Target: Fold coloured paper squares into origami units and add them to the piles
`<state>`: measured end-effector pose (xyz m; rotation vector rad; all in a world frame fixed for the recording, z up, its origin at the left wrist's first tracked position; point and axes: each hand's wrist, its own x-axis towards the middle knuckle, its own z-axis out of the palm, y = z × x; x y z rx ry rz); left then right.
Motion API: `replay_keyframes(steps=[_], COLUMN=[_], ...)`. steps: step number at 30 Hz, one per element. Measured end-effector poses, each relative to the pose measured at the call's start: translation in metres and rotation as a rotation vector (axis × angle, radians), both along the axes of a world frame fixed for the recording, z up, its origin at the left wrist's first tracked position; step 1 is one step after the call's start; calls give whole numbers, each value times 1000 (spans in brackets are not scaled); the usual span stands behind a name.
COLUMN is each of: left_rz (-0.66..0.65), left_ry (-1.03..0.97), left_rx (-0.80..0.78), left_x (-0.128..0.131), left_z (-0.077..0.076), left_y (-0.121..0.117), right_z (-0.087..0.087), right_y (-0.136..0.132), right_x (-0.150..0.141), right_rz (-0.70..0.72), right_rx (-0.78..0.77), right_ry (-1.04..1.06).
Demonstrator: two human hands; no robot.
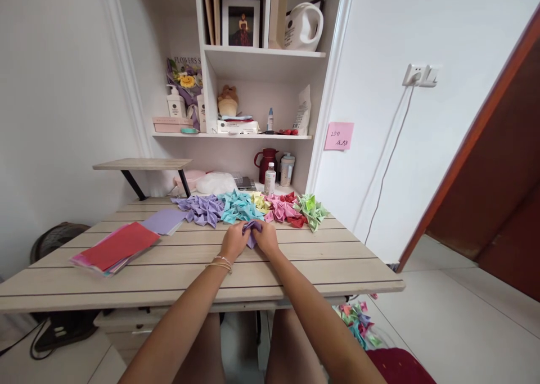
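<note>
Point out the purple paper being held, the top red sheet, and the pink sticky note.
Purple paper (252, 240), head view: its lower part.
Red sheet (120, 246), head view: middle of its face.
Pink sticky note (338, 136), head view: its centre.

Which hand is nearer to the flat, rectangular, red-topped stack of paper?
Left. The left hand is to the right of the red-topped stack, holding the folded purple paper; the right hand, on that paper's other side, is farther right.

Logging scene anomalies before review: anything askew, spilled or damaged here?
Mildly: the red-topped stack of coloured paper sheets sits askew on the pale striped desk, its edges fanned unevenly. Multicoloured folded paper pieces lie below the desk's right side; dropped or stored there, I can't tell. No visible spill or damage.
</note>
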<state>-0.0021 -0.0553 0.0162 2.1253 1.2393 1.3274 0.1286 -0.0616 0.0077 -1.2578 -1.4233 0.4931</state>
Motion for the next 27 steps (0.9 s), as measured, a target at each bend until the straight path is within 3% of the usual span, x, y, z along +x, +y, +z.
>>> replay_keyframes(steps=[9,17,27], left_rz=[-289,-304,-317], left_ry=[-305,-587,-723], left_rx=[-192,-377,-484], left_x=[0,-11,-8], left_z=[-2,-4,-3], left_y=[9,17,18], right_z=[-7,1,2], right_y=[10,1,7], right_x=[19,30,34], right_rz=[174,450,383], right_rx=[-127,-237,-189], right_ry=[337,555,635])
